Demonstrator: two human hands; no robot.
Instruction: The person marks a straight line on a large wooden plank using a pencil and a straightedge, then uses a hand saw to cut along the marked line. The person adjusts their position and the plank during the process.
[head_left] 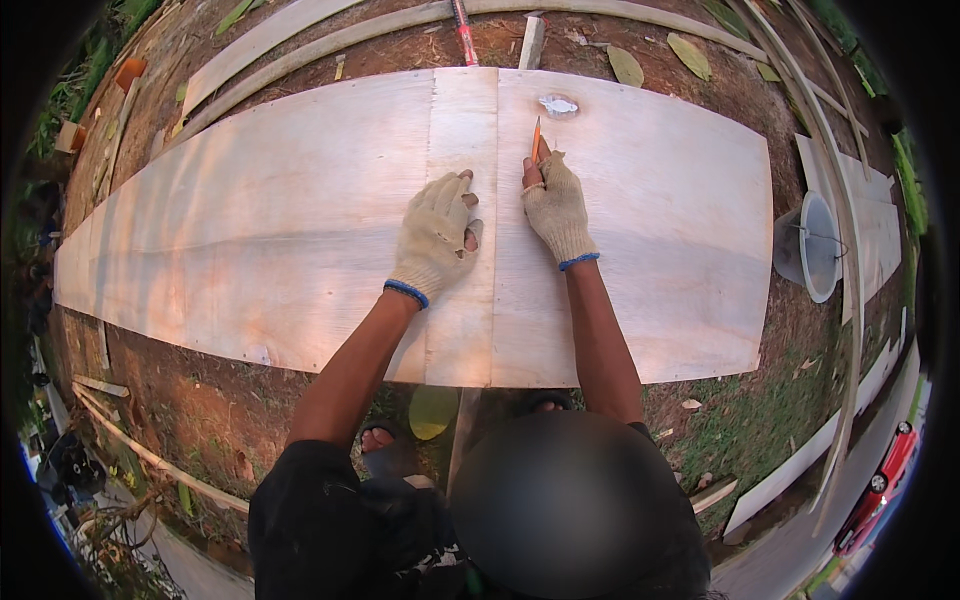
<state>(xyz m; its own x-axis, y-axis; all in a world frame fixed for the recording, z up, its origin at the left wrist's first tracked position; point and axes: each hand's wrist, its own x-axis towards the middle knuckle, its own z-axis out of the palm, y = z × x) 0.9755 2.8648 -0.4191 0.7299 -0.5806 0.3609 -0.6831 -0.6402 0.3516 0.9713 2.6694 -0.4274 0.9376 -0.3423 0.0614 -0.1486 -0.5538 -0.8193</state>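
A broad plywood panel (300, 220) lies flat in front of me, with a vertical strip or seam (462, 300) near its middle. My left hand (437, 230), in a cream knit glove with a blue cuff and bare fingertips, rests on the panel beside that strip, fingers apart and slightly bent. Right of the strip, my right hand (560, 205), gloved alike with worn fingertips, is closed round an orange pencil (537, 138). The pencil's dark tip points away from me. Just beyond it, a white patch with a brownish edge (559, 105) marks the panel.
At the right a grey bucket (820, 247) with a wire handle lies tilted beside long wooden strips (850, 330). Beyond the panel's far edge are a red-handled tool (465, 42), a wooden piece (532, 43) and a long batten (330, 45). Large leaves (626, 67) dot the soil.
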